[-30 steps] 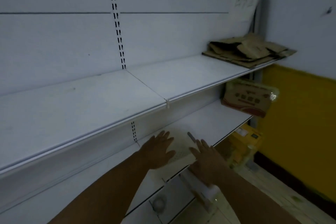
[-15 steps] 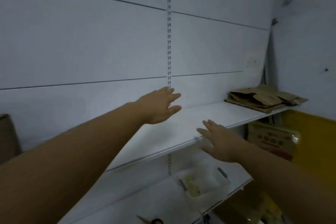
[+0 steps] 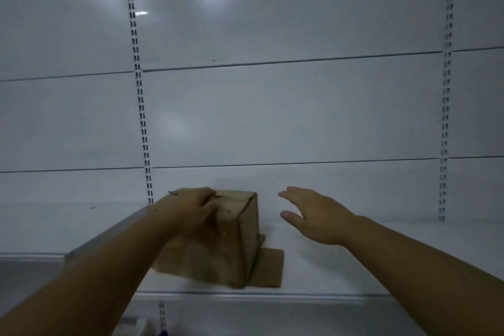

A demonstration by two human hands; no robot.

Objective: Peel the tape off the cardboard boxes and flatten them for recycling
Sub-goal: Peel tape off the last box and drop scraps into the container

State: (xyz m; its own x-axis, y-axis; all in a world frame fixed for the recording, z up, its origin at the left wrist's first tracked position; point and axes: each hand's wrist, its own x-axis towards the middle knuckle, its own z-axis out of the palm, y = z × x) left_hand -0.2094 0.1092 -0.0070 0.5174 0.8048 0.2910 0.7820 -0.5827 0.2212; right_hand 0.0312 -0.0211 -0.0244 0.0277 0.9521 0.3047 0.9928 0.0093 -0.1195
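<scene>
- The cardboard box (image 3: 237, 237) stands on the white shelf (image 3: 354, 267), low in the view at about 6 o'clock and close to the front lip. A loose bottom flap (image 3: 268, 267) is splayed flat on the shelf at the box's 5 o'clock.
- The left hand (image 3: 191, 210) is clamped on the box's top edge at its 10 o'clock, fingers curled over it. The right hand (image 3: 313, 213) is relaxed and spread at the box's 3 o'clock, near it but holding nothing.
- Biggest risk imo: it's a one-handed grab up top with the base already splayed, so pulling it toward the lip could make it tip or fold and slide off the front.
- That flap could also drag or catch on the shelf edge and tear instead of folding cleanly.
- It's dim and the cardboard is a bit blurred, so I honestly can't spot any tape. Picking at the wrong seam would just rip the board.
- The right hand could also bump the box sideways if it comes in fast.
- Contents: the top looks folded shut, so I can't tell if anything's inside. If something is, it might drop out of that open bottom when the box is lifted.
- Behind it there's just the white back panel (image 3: 300, 117), with a slotted upright (image 3: 141, 117) at the box's 11 o'clock.
</scene>
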